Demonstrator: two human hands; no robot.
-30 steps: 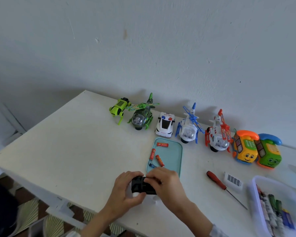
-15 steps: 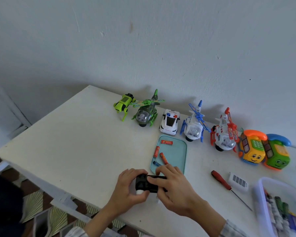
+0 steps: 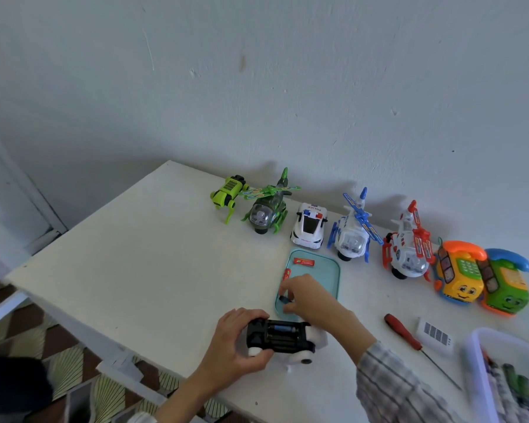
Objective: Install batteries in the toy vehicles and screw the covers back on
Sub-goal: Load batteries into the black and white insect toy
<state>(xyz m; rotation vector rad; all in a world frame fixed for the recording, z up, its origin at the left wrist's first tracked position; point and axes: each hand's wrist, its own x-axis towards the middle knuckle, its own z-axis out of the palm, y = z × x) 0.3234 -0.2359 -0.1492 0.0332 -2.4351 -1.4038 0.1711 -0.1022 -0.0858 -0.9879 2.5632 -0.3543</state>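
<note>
Left hand (image 3: 235,346) gripping upturned toy car (image 3: 280,337), 1 battery seated; right hand (image 3: 310,296) pinching blue battery (image 3: 283,299) over teal tray (image 3: 330,270).

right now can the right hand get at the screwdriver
Probably yes, once free: the right hand pinches a battery over the tray, and the screwdriver lies uncovered on its right.

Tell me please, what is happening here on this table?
A person is putting batteries into a toy car that lies upside down with its battery compartment open. The left hand holds the car steady. The right hand reaches over the teal tray and pinches a dark battery. A red screwdriver lies unused on the table, right of the car.
</note>
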